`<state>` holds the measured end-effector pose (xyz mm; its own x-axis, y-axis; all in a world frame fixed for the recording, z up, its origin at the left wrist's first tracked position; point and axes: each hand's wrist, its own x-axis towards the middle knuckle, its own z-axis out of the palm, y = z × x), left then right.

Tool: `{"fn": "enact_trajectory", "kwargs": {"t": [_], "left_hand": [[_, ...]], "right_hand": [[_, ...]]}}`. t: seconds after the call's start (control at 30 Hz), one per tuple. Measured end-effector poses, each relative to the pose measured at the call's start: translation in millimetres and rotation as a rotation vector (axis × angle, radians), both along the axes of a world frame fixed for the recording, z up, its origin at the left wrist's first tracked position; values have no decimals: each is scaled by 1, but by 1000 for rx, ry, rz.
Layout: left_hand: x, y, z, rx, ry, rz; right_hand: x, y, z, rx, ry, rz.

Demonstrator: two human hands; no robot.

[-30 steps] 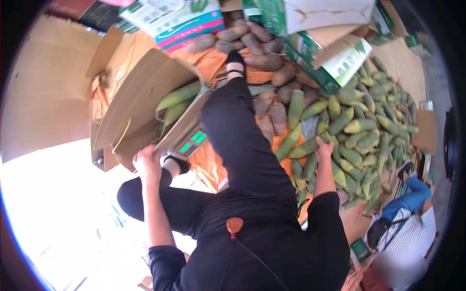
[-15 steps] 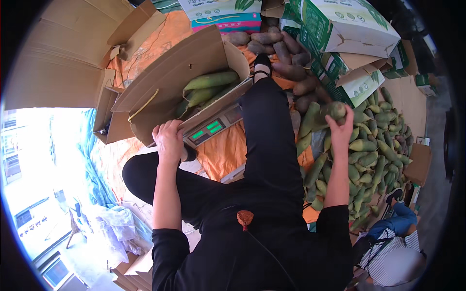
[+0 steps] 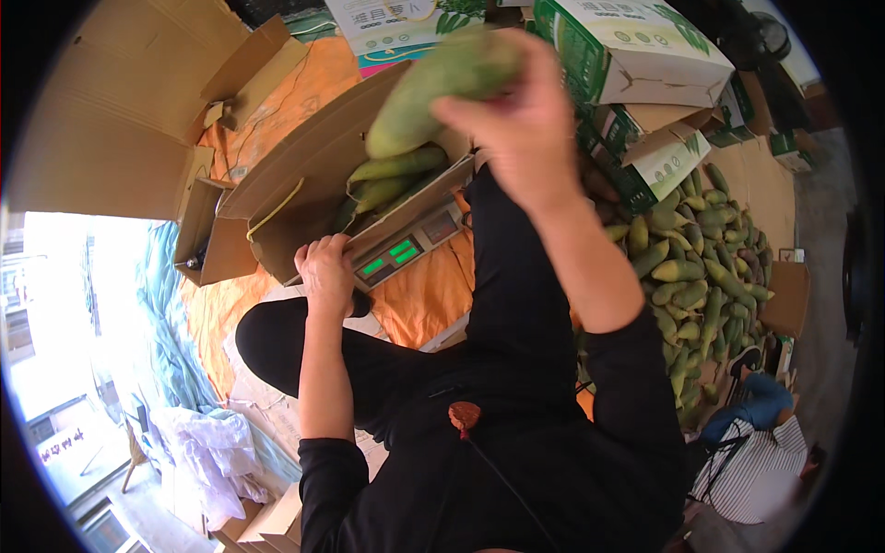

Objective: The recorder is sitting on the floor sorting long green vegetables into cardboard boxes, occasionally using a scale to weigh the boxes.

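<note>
A large green radish (image 3: 415, 101) is in my right hand (image 3: 530, 124), its fingers wrapped round the upper end; the hand is slightly blurred. The radish hangs tilted over an open cardboard box (image 3: 295, 175). Inside that box lie several green radishes (image 3: 395, 168). My left hand (image 3: 324, 267) grips the box's near left edge with the fingers over the rim. The box rests on a digital scale (image 3: 406, 249) with lit green figures, whose panel shows just below the box's near wall.
At the right is a big pile of green radishes (image 3: 701, 286). Green and white cartons (image 3: 645, 74) stand at the back right. A large cardboard box (image 3: 111, 120) is at the far left, above orange sheeting (image 3: 419, 309). A person in a striped top (image 3: 751, 461) is at the lower right.
My right hand has carried the radish from the right-hand pile leftward and up to above the open box. My left hand has stayed on the box's edge.
</note>
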<state>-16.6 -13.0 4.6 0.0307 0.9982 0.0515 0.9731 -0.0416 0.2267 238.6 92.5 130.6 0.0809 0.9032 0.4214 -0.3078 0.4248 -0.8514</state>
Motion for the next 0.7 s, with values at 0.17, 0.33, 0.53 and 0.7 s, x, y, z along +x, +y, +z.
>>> {"fn": "enact_trajectory", "kwargs": {"t": [0.17, 0.33, 0.53, 0.7], "left_hand": [[1, 5, -6, 35, 35, -32], [1, 7, -9, 22, 68, -49], [-4, 6, -9, -15, 34, -54], [3, 6, -4, -9, 52, -83]], "right_hand": [[-80, 7, -72, -198, -38, -80], [-103, -5, -118, -291, -545, -192], [-22, -23, -47, 14, -511, -31], [100, -31, -63, -215, -484, -230]]}}
